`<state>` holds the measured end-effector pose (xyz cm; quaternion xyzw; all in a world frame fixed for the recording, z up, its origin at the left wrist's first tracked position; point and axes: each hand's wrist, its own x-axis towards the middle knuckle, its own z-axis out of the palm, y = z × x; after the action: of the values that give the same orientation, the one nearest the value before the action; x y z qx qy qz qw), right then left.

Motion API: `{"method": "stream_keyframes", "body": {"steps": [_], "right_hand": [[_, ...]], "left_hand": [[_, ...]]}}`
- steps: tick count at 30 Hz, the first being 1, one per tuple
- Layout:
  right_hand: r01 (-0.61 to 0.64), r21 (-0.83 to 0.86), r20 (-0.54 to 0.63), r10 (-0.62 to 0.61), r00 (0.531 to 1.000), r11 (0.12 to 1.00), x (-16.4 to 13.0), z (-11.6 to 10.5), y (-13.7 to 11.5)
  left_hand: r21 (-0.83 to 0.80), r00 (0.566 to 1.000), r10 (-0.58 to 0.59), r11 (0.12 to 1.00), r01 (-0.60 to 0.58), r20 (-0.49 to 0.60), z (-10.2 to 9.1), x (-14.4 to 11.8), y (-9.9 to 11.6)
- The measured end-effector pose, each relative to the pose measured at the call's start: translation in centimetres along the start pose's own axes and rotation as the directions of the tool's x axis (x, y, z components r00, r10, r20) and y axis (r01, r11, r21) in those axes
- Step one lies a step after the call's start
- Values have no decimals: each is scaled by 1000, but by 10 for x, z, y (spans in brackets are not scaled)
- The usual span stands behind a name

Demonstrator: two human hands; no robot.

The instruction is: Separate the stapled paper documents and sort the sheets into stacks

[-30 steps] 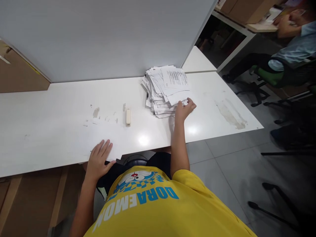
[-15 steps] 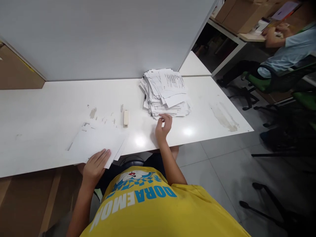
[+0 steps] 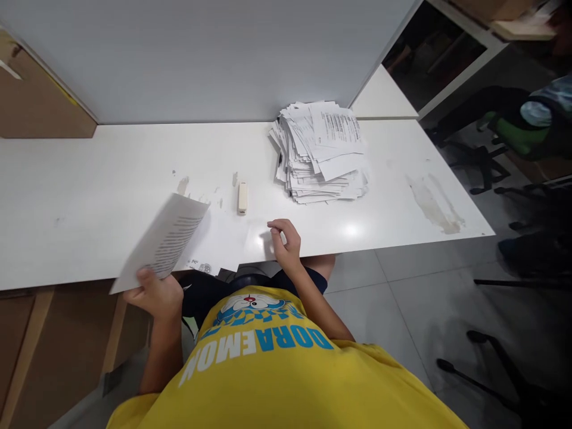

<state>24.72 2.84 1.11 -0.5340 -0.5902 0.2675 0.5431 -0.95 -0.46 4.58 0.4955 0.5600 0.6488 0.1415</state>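
Observation:
My left hand (image 3: 156, 293) is closed on a sheet of paper (image 3: 167, 229) with printed lines, raised and tilted over the table's front edge. Beside and partly under it lie more white sheets (image 3: 218, 241), one with a dark printed mark. Over the tabletop, right of these sheets, my right hand (image 3: 288, 247) is loosely curled, thumb and forefinger a little apart, with nothing visible between them. A small cream-coloured oblong object (image 3: 242, 198), perhaps a stapler, rests just behind the sheets. Farther back on the right is a tall, uneven stack of printed papers (image 3: 324, 155).
The white table (image 3: 80, 196) has worn patches and ends at the right. A grey partition (image 3: 214, 59) stands along its back, with a brown cardboard box (image 3: 44, 98) at the left. Beyond the right end are office chairs (image 3: 513, 134) and part of a seated person.
My left hand has turned over and lifted a sheet that lay flat, so its printed side shows. My right hand has drawn back from the paper stack. The view has shifted.

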Motion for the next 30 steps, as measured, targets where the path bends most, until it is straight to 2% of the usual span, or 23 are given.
{"method": "stream_keyframes", "body": {"steps": [1, 3, 6, 9, 10, 12, 14, 16, 18, 21, 25, 30], "right_hand": [[-18, 19, 45, 17, 999, 1000, -1, 2, -3], [-65, 78, 161, 51, 986, 995, -2, 9, -7], [-199, 259, 356, 98, 929, 945, -3, 22, -12], [-411, 432, 495, 170, 852, 803, -5, 36, -17], [-471, 469, 516, 202, 833, 747, -5, 39, -19], [-548, 523, 519, 267, 812, 652, -6, 43, -23], [-578, 560, 491, 324, 809, 593, -7, 43, -26], [-580, 576, 445, 374, 814, 576, -7, 40, -26], [-568, 566, 394, 409, 823, 597, -6, 36, -24], [-548, 533, 336, 434, 836, 645, -3, 26, -17], [-554, 491, 300, 467, 832, 672, 0, 11, -8], [-530, 478, 249, 471, 846, 700, 3, -4, -1]], "left_hand": [[-105, 995, -11, 994, 0, -101, 2, 6, 9], [-265, 984, -90, 963, 47, -153, 3, 16, 22], [-310, 972, -221, 921, 235, 79, -3, 23, 22], [-237, 913, -372, 884, 404, 168, -4, 18, 7], [-252, 883, -440, 847, 468, 161, -2, 14, 3], [-393, 809, -573, 720, 572, 127, 5, 5, -1], [-594, 738, -668, 555, 583, 101, 13, -4, -1], [-705, 702, -706, 451, 547, 93, 18, -10, 0], [-739, 707, -703, 436, 515, 78, 20, -13, 0], [-739, 743, -666, 469, 484, 64, 19, -14, -4], [-720, 795, -602, 522, 458, 70, 20, -15, -6], [-656, 795, -599, 560, 506, 102, 26, -20, -4]]}}
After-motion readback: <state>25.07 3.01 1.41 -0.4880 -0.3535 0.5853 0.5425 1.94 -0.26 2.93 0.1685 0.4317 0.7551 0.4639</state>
